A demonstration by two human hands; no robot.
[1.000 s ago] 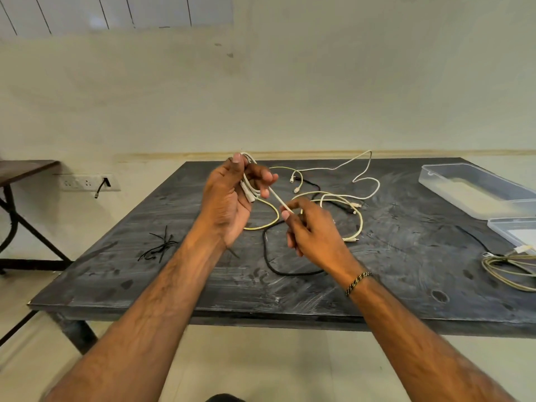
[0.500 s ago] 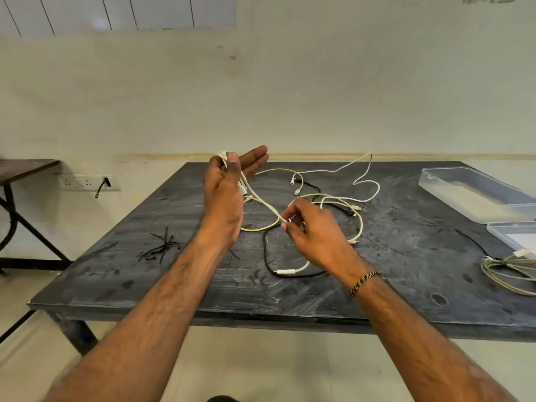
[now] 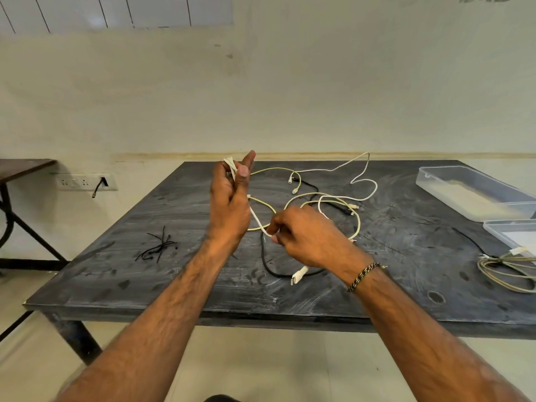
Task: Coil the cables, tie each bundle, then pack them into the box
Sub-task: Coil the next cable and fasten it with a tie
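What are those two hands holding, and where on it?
Both hold one white cable: the left hand pinches coiled loops near its top, while the right hand pinches the loose run, leaving the plug end dangling.

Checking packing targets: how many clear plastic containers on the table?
2. One clear container at the table's far right; a second clear container just nearer, cut off by the right frame edge. It may be the lid.

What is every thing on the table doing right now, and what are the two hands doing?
Left hand: raised, pinching loops of the thin white cable.
Right hand: pinching the same cable lower down.
Loose white, yellow and black cables: tangled, uncoiled, on the dark table.
Beige cable bundle: coiled, by the table's right edge.
Clear plastic box: open, no cables inside.
Black ties: lying loose, unused.
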